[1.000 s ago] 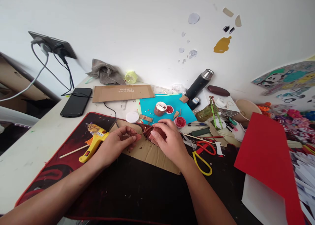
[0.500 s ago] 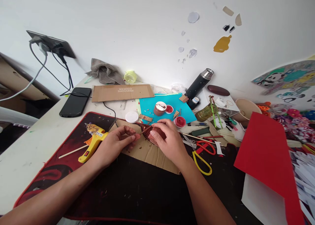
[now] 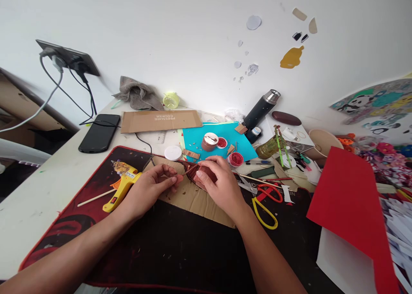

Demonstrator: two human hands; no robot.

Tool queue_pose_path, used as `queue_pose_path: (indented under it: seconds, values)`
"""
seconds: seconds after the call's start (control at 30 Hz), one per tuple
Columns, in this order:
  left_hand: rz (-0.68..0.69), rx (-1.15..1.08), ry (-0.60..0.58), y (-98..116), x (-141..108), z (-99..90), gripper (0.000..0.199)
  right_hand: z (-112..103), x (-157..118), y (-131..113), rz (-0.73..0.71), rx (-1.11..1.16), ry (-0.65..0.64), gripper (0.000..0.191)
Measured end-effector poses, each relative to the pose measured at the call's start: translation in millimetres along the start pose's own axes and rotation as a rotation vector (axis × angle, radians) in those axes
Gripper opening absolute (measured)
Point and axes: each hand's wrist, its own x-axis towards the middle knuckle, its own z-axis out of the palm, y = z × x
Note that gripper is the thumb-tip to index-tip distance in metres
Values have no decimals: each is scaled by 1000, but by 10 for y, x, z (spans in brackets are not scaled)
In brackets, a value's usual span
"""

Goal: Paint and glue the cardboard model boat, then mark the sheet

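Observation:
Over a brown cardboard piece [image 3: 199, 204] my two hands face each other. The fingers of my left hand [image 3: 161, 184] are pinched around a small reddish piece [image 3: 178, 179]. My right hand [image 3: 219, 180] is closed on a reddish-brown object [image 3: 206, 174], partly hidden by its fingers. A thin brown strip [image 3: 190, 169] reaches from its fingertips toward my left hand. Behind the hands, an open brown paint jar [image 3: 210, 144] and a pot of red paint [image 3: 235, 159] stand by a blue sheet [image 3: 193, 135].
A yellow glue gun [image 3: 120, 193] lies left of my left hand, with a black phone [image 3: 99, 133] farther back. Scissors [image 3: 265, 212] with red and yellow handles lie at the right, near a red sheet [image 3: 347, 199]. A dark flask [image 3: 262, 109] leans behind.

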Motion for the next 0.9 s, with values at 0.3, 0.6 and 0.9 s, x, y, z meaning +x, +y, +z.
queue_pose_path:
  seconds: [0.3, 0.6, 0.9]
  values:
    - [-22, -11, 11, 5, 5, 3, 59, 5, 2, 4, -5, 3, 4, 21]
    - [-46, -26, 30, 15, 2, 14, 57, 9, -1, 11, -1, 22, 9, 21]
    - [-41, -7, 29, 22, -5, 14, 56, 12, 3, 20, 3, 45, 14, 22]
